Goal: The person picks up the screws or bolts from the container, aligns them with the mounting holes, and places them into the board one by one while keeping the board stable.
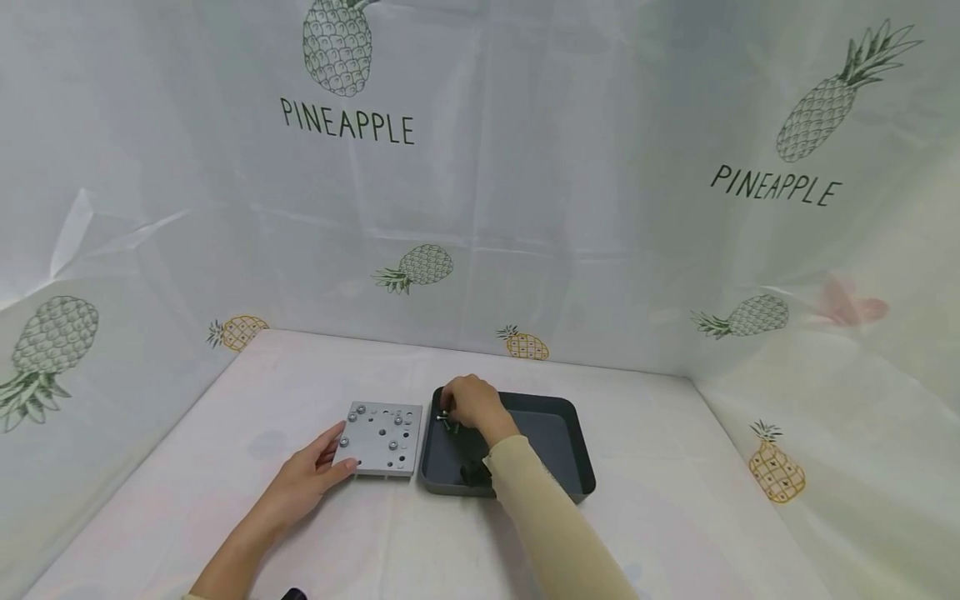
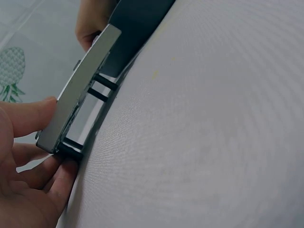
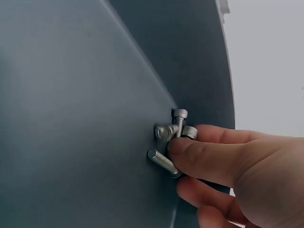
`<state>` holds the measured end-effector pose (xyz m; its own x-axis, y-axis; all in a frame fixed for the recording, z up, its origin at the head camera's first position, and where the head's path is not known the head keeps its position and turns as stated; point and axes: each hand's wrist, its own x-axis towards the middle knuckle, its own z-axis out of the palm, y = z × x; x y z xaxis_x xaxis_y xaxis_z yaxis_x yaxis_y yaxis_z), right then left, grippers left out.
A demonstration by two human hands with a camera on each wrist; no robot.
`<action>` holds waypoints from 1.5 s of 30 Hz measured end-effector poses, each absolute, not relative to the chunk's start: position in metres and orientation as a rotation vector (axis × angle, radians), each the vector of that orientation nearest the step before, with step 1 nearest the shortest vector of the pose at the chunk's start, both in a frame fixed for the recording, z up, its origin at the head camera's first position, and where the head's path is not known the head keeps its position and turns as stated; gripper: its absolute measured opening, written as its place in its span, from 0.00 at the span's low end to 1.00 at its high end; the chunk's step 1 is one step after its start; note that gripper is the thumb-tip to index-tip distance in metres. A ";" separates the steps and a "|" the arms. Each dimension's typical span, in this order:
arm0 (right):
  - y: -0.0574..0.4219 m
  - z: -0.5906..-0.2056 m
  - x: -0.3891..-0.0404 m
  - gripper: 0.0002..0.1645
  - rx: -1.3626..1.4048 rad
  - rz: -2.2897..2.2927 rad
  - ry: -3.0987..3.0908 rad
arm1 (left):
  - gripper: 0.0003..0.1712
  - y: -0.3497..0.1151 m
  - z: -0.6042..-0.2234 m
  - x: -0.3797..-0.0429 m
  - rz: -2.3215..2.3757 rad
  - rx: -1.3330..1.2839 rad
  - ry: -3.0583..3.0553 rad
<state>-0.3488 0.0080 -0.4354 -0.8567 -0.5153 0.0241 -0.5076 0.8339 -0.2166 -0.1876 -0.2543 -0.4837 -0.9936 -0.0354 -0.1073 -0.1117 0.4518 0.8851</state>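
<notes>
1. The silver plate [image 1: 378, 442] sits on the white tablecloth [image 1: 660, 483], just left of the dark tray [image 1: 551, 437].
2. The left hand [image 1: 306, 477] grips the plate by its left side. The left wrist view shows the thumb [image 2: 33, 116] on the upper face and other fingers curled beneath, by the dark posts [image 2: 105, 81]; the head view hides those fingers.
3. Only the head view shows the plate's top laid out, with its holes and round fittings [image 1: 393, 445]. The left wrist view gives its edge and the posts under it.
4. The right hand [image 1: 471, 402] reaches into the tray's far left corner, pinching among loose screws [image 3: 163, 161].
5. In the right wrist view, one screw head [image 3: 190, 131] shows between thumb and forefinger, and other screws lie against them; the head view leaves these small and partly covered.
6. Behind the table hangs a pale sheet [image 1: 555, 183] printed with pineapples and the word PINEAPPLE.
</notes>
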 end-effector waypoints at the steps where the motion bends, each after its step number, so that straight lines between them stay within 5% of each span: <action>1: 0.009 -0.435 -0.349 0.07 -0.832 -0.343 2.973 | 0.50 -0.254 -0.483 -0.187 1.606 -0.131 2.613; 22: 0.024 -0.434 -0.356 0.07 -0.913 -0.714 2.824 | 0.51 -0.254 -0.485 -0.187 1.608 -0.128 2.611; 45: -0.014 -0.425 -0.320 0.08 -0.838 -1.331 2.721 | 0.50 -0.254 -0.482 -0.187 1.574 -0.110 2.639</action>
